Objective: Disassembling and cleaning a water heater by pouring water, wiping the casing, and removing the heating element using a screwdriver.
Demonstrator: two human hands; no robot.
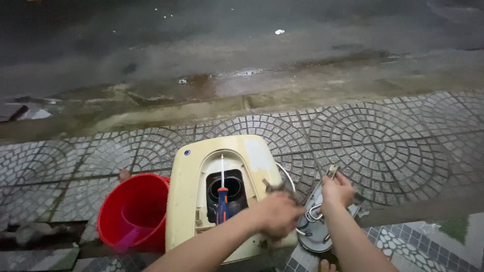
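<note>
The bucket point(133, 214) stands left of the casing point(201, 186) (screwdriver point(222, 194) in its opening).

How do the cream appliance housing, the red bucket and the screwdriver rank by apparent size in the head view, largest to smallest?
1. Cream appliance housing, the widest and tallest.
2. Red bucket, clearly smaller, though its lower edge is partly hidden.
3. Screwdriver, thin, resting in the housing's opening.
</note>
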